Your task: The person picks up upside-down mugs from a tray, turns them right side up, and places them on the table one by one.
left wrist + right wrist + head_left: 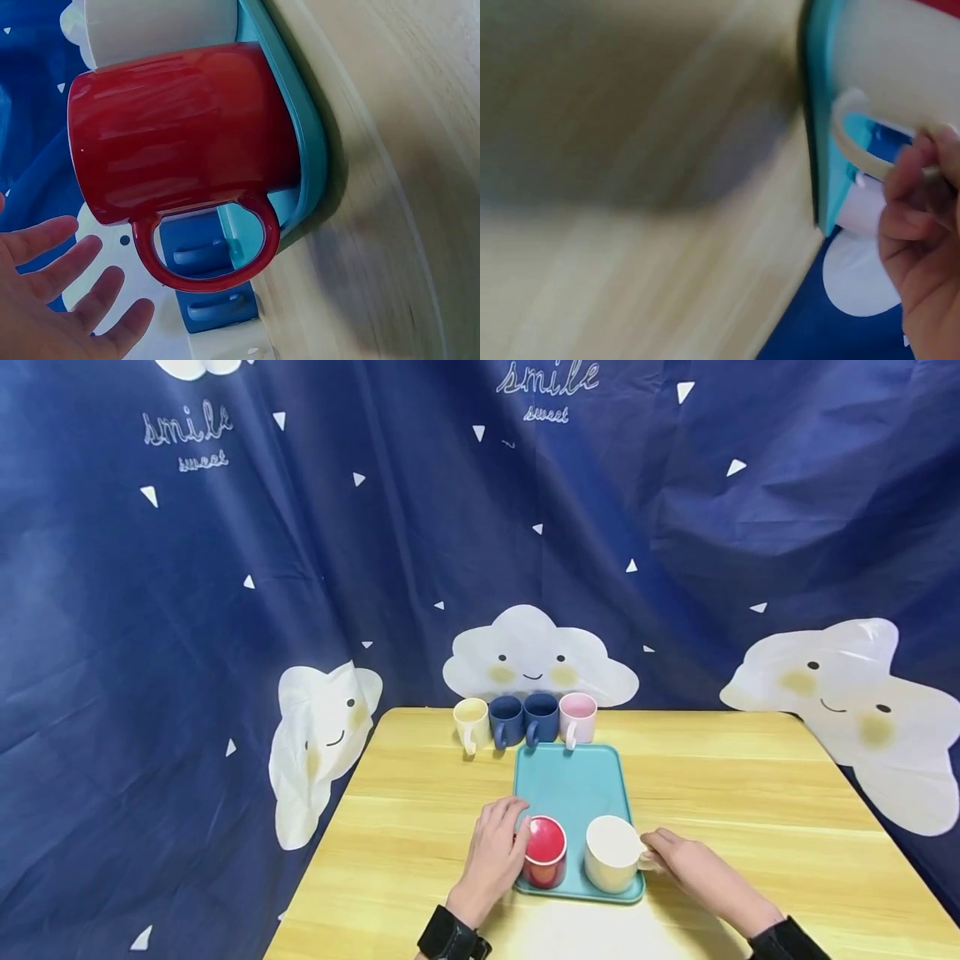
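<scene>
A red mug [546,853] with a white rim stands on the near left part of the teal tray [573,777]. Beside it on the tray's near right is a cream mug [611,856], its handle to the right. My left hand [495,852] is at the red mug's left side; in the left wrist view its fingers [86,300] are spread, apart from the mug's handle [206,281]. My right hand [682,856] pinches the cream mug's handle [855,150] between thumb and fingers, as the right wrist view shows.
Behind the tray, along the table's far edge, a row holds a pale yellow mug [471,722], two navy mugs [507,722] and a pink mug [578,718]. A dark blue curtain [525,527] hangs behind the wooden table [750,777].
</scene>
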### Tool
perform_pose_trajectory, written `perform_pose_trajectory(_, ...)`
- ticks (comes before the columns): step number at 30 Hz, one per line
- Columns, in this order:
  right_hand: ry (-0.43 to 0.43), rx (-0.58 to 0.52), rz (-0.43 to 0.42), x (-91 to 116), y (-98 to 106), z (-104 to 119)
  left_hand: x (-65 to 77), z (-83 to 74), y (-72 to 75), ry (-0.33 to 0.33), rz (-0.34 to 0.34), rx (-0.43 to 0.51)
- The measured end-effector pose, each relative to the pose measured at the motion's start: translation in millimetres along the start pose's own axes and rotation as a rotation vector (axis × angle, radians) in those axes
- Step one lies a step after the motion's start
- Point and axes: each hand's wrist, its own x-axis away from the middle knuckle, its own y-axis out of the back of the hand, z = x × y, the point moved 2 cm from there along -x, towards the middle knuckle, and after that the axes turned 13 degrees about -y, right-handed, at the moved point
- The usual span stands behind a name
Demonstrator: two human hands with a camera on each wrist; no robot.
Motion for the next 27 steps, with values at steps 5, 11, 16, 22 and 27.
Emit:
perform_pose_trajectory(5,-0.033,0.013,-0.163,4.0,0.9,3.8,-1.6,-1.2,0.0,-0.005,0.001,0.009)
perform_pose_trajectory(11,-0.291,-0.17,-0.11,7.2,11.6,5.6,-4.5,-1.7,-0.9,0.0,-0.004,0.078)
perform_pose_trajectory(16,-0.687,-0.812,0.197,8.5,23.1,0.0,-10.3,-2.9,-0.5,-0.016,-0.026,0.113)
perform_pose_trajectory(22,-0.687,-1.829,0.478,4.6,26.2,-3.6,-9.3,-4.3,-4.2,-0.03,-0.024,0.108)
perform_pose_trajectory(27,-0.59,-2.572,0.759,-1.5,20.4,-1.7,-9.1,-4.7,-5.3,-0.035,-0.031,0.105)
